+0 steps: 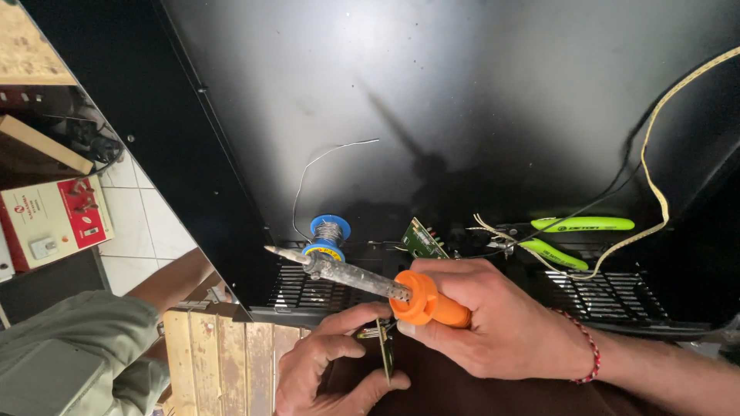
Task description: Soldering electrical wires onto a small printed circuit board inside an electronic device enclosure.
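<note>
- While I look down from the head camera, my right hand [493, 320] is closed tight around the orange handle of a soldering iron [362, 281].
- The iron's long, dirty metal tip points to the left, toward a blue spool of solder wire [329, 233].
- One loose end of that wire curls up from the spool over the big black panel [462, 100].
- My left hand [327, 370] is partly closed, with the thumb and fingers pinching a small circuit board [385, 347] by its edges.
- That board stands on its thin edge, low in the middle, just under the orange handle.
- A second green circuit board [422, 239] leans just behind my right hand, near the spool.
- Green-handled cutters [574, 239] lie to the right, with a yellow wire [655, 154] looping past them.
- A wooden bench [216, 354] shows at the lower left.
- A red and white box [54, 219] sits far left, near the white floor tiles [150, 223].
</note>
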